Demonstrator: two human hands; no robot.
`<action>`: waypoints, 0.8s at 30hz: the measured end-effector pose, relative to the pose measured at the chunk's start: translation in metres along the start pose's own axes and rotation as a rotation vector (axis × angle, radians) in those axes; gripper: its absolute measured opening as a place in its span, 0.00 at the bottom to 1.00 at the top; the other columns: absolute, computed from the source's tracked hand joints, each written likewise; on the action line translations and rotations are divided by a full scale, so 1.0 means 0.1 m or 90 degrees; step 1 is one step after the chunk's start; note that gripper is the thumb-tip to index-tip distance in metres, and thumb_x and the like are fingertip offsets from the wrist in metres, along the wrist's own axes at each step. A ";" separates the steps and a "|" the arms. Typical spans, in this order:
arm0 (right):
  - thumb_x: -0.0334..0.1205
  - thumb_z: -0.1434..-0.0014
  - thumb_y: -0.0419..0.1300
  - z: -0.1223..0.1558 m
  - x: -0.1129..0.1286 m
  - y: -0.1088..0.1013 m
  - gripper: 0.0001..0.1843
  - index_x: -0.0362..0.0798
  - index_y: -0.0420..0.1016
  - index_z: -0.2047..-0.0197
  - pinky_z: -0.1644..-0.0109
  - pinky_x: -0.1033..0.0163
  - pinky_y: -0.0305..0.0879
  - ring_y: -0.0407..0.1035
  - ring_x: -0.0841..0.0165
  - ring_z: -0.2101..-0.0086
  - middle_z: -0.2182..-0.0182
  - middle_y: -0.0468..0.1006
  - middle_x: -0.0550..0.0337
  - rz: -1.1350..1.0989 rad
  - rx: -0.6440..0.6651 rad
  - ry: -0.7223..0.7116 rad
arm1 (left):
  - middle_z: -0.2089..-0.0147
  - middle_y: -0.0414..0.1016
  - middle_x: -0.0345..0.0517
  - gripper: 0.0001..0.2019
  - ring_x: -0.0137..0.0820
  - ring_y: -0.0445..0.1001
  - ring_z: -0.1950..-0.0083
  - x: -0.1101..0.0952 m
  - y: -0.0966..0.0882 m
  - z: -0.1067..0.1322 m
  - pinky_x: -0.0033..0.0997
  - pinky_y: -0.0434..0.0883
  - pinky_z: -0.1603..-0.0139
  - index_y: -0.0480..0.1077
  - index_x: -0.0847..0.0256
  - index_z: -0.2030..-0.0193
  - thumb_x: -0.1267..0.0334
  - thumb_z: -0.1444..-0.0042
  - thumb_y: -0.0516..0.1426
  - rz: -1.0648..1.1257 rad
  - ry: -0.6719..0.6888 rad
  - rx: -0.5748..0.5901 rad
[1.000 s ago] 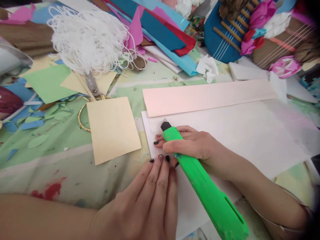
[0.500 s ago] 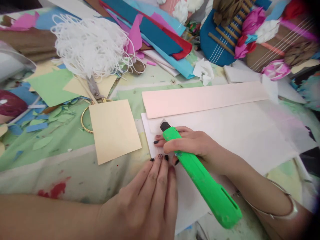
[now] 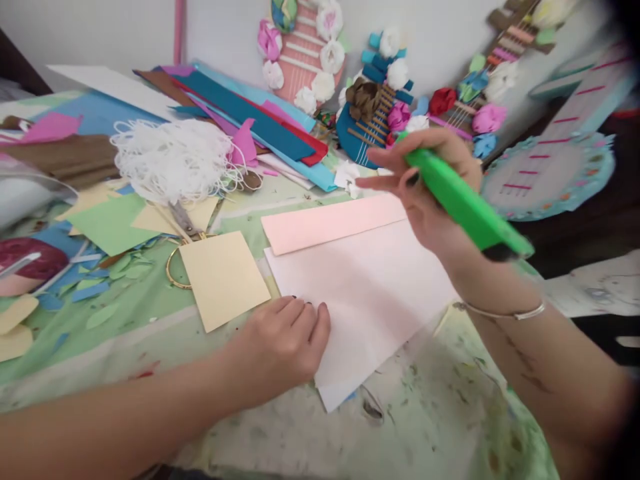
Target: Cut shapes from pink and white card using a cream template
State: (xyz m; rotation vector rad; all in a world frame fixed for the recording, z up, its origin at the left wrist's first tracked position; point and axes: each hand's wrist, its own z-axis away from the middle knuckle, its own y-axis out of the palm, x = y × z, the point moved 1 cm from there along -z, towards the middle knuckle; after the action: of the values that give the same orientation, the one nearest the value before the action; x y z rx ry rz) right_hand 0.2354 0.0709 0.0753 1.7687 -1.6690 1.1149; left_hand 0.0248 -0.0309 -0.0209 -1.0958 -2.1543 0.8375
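Raised above the table at the right, my right hand [image 3: 425, 187] grips a bright green utility knife [image 3: 465, 197]. Two of its fingers stretch out to the left, and the blade end is hidden from view. My left hand [image 3: 287, 340] is curled into a loose fist on the lower left edge of a white sheet [image 3: 360, 300]; whatever lies under its fingers is hidden. Along the sheet's far edge runs a long pale pink folded strip [image 3: 325, 223]. A cream square of paper [image 3: 225, 280] lies left of the sheet, partly over gold-handled scissors [image 3: 187, 230].
A tangle of white cord [image 3: 170, 160] sits behind the scissors. Green and blue paper scraps [image 3: 100, 280] litter the left side. Folded coloured paper [image 3: 250, 120] lies at the back. Paper guitars with crumpled flowers [image 3: 367, 120] lean along the wall, with a larger one [image 3: 545, 173] at right.
My right hand has lifted off the sheet, up and to the right, with the utility knife. My left hand's flat fingers have curled in. The view has tilted up towards the wall.
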 end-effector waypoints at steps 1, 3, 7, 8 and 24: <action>0.46 0.42 0.68 -0.06 0.12 -0.06 0.12 0.56 0.72 0.58 0.47 0.52 0.79 0.73 0.60 0.46 0.58 0.78 0.62 0.024 -0.021 -0.013 | 0.72 0.78 0.53 0.09 0.40 0.79 0.69 0.02 0.01 0.01 0.37 0.77 0.70 0.75 0.76 0.59 0.79 0.44 0.55 0.010 0.004 0.006; 0.42 0.42 0.67 -0.10 0.35 -0.17 0.12 0.54 0.70 0.57 0.47 0.53 0.77 0.73 0.61 0.47 0.57 0.79 0.61 0.087 -0.037 -0.003 | 0.73 0.78 0.50 0.10 0.38 0.78 0.70 0.06 0.04 0.02 0.36 0.74 0.72 0.75 0.74 0.58 0.79 0.44 0.54 0.044 -0.014 0.026; 0.40 0.40 0.63 0.12 0.57 -0.42 0.07 0.49 0.71 0.59 0.50 0.56 0.75 0.78 0.64 0.58 0.61 0.80 0.58 0.267 0.086 0.093 | 0.70 0.79 0.47 0.13 0.36 0.77 0.70 0.15 0.07 0.04 0.32 0.70 0.73 0.76 0.64 0.58 0.77 0.45 0.52 0.140 -0.082 0.051; 0.40 0.40 0.62 0.22 0.58 -0.49 0.06 0.48 0.73 0.61 0.54 0.57 0.74 0.78 0.64 0.61 0.64 0.81 0.57 0.366 0.134 0.107 | 0.70 0.79 0.48 0.13 0.36 0.77 0.69 0.18 0.08 0.03 0.31 0.69 0.73 0.76 0.63 0.59 0.76 0.45 0.52 0.163 -0.103 0.052; 0.27 0.55 0.57 1.73 0.75 -0.87 0.07 0.50 0.66 0.76 0.77 0.66 0.58 0.72 0.65 0.82 0.87 0.73 0.62 0.716 0.417 0.750 | 0.77 0.77 0.46 0.10 0.36 0.76 0.74 0.62 0.18 -0.20 0.31 0.75 0.69 0.72 0.60 0.79 0.56 0.57 0.60 0.792 -0.755 0.094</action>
State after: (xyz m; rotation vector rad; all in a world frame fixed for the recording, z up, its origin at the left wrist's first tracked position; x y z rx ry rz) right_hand 0.3564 -0.0967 0.0546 -0.0937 -1.4058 2.6359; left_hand 0.0170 0.0351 -0.0092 -2.2291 -1.8209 2.6596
